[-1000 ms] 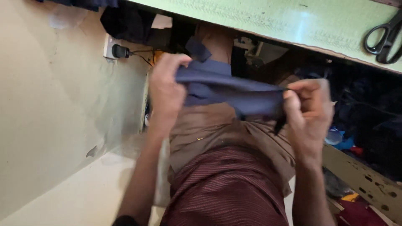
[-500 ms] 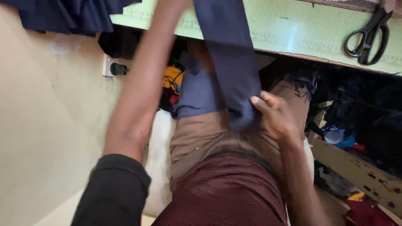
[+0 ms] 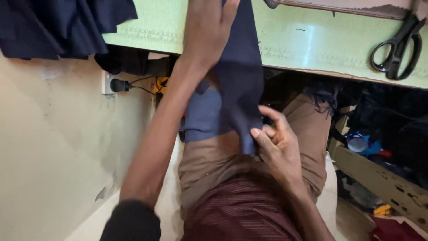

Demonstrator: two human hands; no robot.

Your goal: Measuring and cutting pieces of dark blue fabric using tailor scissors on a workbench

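Observation:
A strip of dark blue cloth [image 3: 240,76] hangs from the edge of the light green table [image 3: 312,40] down to my lap. My left hand [image 3: 207,27] lies flat on the cloth's upper part at the table edge, fingers spread. My right hand [image 3: 272,138] pinches the cloth's lower end between thumb and fingers, just above my brown trousers. A lighter blue piece [image 3: 203,116] shows behind the strip, beside my left forearm.
Black scissors [image 3: 397,44] lie on the table at the right. More dark blue fabric [image 3: 62,24] is heaped at the top left. A wall socket with a black plug [image 3: 117,85] sits on the cream wall. Cluttered shelves and scraps fill the space under the table at right.
My left hand has risen from my lap to the table edge, pulling the cloth up with it. My right hand stayed low, holding the cloth's bottom end, which now hangs stretched.

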